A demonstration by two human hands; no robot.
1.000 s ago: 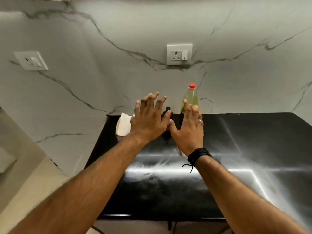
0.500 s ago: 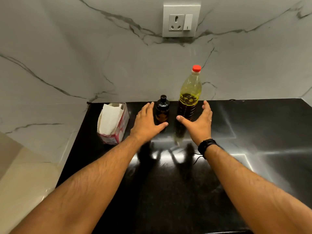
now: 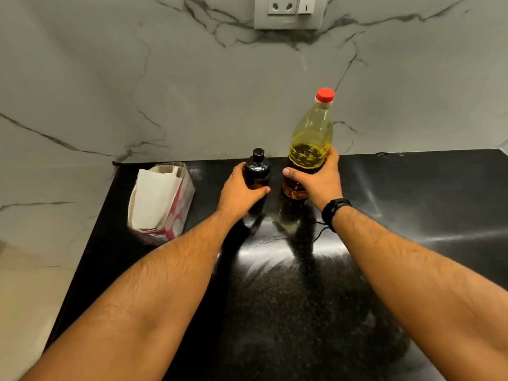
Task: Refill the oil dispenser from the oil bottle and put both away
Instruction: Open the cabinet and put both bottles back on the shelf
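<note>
While the left hand (image 3: 242, 192) wraps the dark oil dispenser (image 3: 257, 171), the right hand (image 3: 320, 180) grips the upright oil bottle (image 3: 310, 144) on the black countertop (image 3: 302, 298).

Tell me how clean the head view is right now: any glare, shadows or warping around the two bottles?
Head view: sharp overall; bright glare streaks on the black counter just before the left hand and right hand, with dark hand shadows across them; oil bottle and oil dispenser read clearly; wide-angle lens bends the counter's back edge and the wall socket is cropped at the top.
</note>
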